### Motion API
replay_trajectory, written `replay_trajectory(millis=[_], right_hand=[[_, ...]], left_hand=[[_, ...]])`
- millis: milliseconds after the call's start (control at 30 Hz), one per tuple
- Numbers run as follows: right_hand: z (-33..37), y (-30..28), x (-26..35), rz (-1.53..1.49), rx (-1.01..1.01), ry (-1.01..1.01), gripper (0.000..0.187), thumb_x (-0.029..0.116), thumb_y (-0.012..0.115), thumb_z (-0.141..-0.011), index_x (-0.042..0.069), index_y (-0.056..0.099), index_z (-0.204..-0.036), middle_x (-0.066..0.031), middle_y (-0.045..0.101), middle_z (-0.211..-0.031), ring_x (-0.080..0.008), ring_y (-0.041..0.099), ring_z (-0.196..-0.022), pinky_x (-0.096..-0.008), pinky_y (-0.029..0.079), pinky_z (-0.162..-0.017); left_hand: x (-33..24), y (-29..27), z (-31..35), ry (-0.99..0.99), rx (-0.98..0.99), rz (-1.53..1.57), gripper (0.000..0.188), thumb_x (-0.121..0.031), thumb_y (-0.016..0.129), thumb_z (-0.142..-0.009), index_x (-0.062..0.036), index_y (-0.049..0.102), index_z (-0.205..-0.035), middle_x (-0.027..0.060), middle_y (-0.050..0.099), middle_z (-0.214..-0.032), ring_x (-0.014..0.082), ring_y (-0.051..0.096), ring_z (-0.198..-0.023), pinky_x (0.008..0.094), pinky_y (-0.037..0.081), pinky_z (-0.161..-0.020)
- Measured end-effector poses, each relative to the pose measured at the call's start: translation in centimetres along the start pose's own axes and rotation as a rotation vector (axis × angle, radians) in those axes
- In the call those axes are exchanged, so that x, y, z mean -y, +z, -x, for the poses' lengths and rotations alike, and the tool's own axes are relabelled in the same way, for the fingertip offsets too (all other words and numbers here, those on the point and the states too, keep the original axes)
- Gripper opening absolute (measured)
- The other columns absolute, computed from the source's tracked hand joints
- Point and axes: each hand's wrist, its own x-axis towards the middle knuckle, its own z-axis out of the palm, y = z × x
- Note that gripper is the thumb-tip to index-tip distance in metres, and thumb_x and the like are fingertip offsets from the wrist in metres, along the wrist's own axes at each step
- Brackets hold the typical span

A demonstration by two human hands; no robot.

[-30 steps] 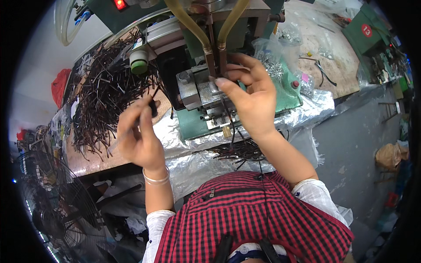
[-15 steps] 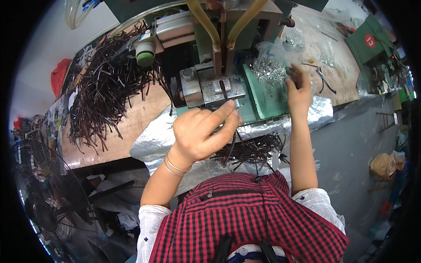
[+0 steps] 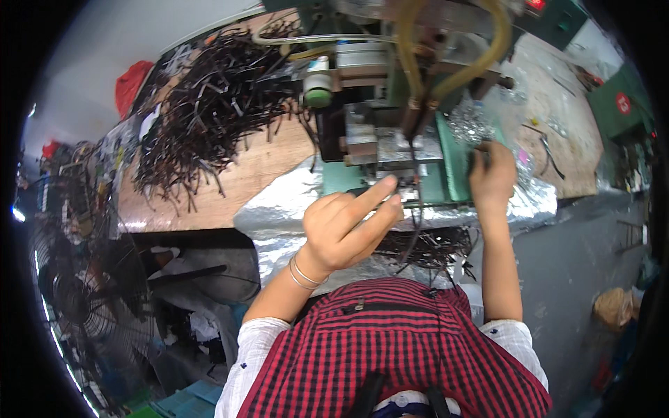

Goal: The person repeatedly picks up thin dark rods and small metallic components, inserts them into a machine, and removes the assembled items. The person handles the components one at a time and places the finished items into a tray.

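Note:
My left hand [image 3: 355, 226] is just in front of the press's metal block [image 3: 410, 155]. Its index finger and thumb stretch forward with a gap between them and nothing visible there; the other fingers are curled. To the right of those fingertips, a thin dark strap [image 3: 418, 219] hangs over the block's front edge, its upper end under the press head [image 3: 414, 118]. My right hand [image 3: 495, 177] is beside the green plate [image 3: 453, 164], near a heap of small silvery metal pieces [image 3: 472, 124]. Its fingers are bent inward and blurred; what they hold, if anything, is hidden.
A large heap of dark straps [image 3: 216, 104] covers the bench's left. More straps [image 3: 435, 244] lie in front of the press, above my lap. Silver foil [image 3: 279, 202] lines the bench edge. Yellowish hoses [image 3: 488, 70] loop above the press; a fan [image 3: 83, 279] stands at lower left.
The whole view has shifted, with the bench lying further right. My left fingers have come away from the strap, which now hangs free. My right hand has drawn back from the metal pieces toward me.

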Motion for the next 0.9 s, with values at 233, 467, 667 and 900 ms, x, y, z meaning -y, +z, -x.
replay_trajectory(millis=[233,467,667,900], right_hand=[[0.1,-2.6,0.7,-0.452,-0.009,0.323,0.016,0.007,0.068,-0.098,-0.001,0.072,-0.111,-0.0103,0.075,-0.099,-0.0177,0.07,-0.092,-0.0304,0.053,-0.086],[0.3,-2.8,1.4,-0.53,0.105,0.409,0.019,0.006,0.07,-0.096,-0.001,0.075,-0.113,-0.0108,0.076,-0.103,-0.016,0.069,-0.094,-0.0296,0.052,-0.09],[3.5,-4.5,-1.1,-0.384,-0.045,0.359,0.017,0.003,0.07,-0.094,0.0,0.075,-0.11,-0.011,0.076,-0.107,-0.0206,0.069,-0.098,-0.0332,0.052,-0.093],[-1.7,-5.5,8.0,-0.642,0.018,0.044,0.015,0.0,0.072,-0.088,0.0,0.075,-0.103,-0.0099,0.075,-0.101,-0.0221,0.07,-0.095,-0.0324,0.053,-0.088]], left_hand=[[12.0,-2.4,0.8,-0.481,-0.079,-0.371,0.009,-0.005,0.074,-0.085,-0.0073,0.075,-0.093,0.0089,0.071,-0.094,0.0284,0.067,-0.086,0.0366,0.053,-0.075],[18.4,1.8,5.8,-0.354,0.458,-0.408,0.021,-0.001,0.068,-0.073,-0.0095,0.075,-0.091,0.009,0.068,-0.108,0.0324,0.06,-0.103,0.0423,0.053,-0.089],[17.7,-2.8,7.0,-0.249,0.648,-0.351,0.018,-0.008,0.076,-0.076,-0.0086,0.075,-0.094,0.0066,0.069,-0.105,0.0299,0.064,-0.098,0.0413,0.054,-0.085],[16.8,-3.9,7.6,-0.495,0.278,-0.276,0.016,-0.002,0.07,-0.087,-0.0026,0.07,-0.103,0.0135,0.072,-0.102,0.0346,0.069,-0.092,0.0377,0.054,-0.081]])
